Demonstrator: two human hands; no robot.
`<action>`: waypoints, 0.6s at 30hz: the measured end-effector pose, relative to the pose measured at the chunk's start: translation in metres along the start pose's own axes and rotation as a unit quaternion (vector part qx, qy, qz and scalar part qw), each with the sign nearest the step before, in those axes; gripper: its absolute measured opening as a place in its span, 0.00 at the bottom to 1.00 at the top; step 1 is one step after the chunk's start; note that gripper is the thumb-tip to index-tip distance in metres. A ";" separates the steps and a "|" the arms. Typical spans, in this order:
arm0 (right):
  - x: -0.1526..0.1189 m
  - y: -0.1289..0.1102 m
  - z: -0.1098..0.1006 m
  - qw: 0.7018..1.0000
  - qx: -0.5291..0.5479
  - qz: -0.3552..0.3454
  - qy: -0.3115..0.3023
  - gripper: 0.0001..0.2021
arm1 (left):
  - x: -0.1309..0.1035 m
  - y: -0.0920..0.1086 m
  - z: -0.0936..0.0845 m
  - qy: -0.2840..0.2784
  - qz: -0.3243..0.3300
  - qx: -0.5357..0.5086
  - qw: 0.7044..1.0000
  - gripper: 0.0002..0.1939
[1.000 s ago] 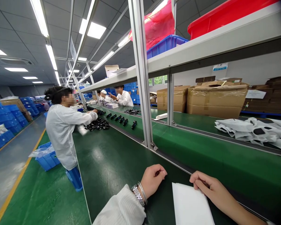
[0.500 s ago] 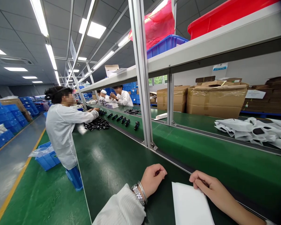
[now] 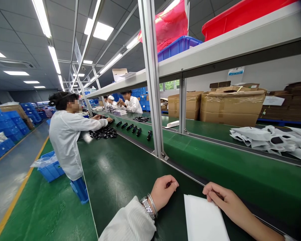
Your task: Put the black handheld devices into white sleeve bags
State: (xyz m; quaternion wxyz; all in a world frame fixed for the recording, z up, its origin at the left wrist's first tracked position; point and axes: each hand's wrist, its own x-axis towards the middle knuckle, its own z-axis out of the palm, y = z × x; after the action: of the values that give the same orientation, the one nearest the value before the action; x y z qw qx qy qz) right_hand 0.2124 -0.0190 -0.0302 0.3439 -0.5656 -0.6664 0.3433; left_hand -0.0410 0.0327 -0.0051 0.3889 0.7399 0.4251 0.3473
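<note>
My left hand [image 3: 164, 191] rests on the dark green table [image 3: 115, 197] in a loose curl, with nothing seen in it. A metal watch and bangles circle that wrist. My right hand [image 3: 222, 199] lies over the upper right corner of a white folded sheet [image 3: 205, 219], its thumb bent in toward the curled fingers. I see no sheet edge pinched between them. The sheet lies flat between my two forearms, and its lower part runs out of view.
Beyond a metal rail, black handheld devices [image 3: 138, 132] stand in a row on the green belt [image 3: 190, 150]. A co-worker [image 3: 67, 134] in white stands left by a black pile [image 3: 104, 132]. An upright post [image 3: 152, 83] carries a shelf [image 3: 215, 50]. White bags [image 3: 271, 139] lie right.
The row of black devices has shifted slightly right along the belt, toward me. The co-worker's hand has reached farther out over the belt. My hands and the white sheet stay put.
</note>
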 end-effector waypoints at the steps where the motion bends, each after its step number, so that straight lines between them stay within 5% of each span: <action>1: 0.000 0.000 0.000 1.000 0.000 0.001 -0.001 0.13 | 0.000 0.000 0.000 -0.001 0.000 0.000 1.000 0.09; 18: 0.000 -0.002 -0.003 1.000 -0.011 0.005 -0.023 0.13 | 0.000 0.001 -0.001 -0.003 0.004 0.002 1.000 0.09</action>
State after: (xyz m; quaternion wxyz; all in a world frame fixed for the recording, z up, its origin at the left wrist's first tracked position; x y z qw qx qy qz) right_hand 0.2141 -0.0189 -0.0270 0.3207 -0.5642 -0.6752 0.3506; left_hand -0.0411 0.0326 -0.0041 0.3875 0.7431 0.4218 0.3460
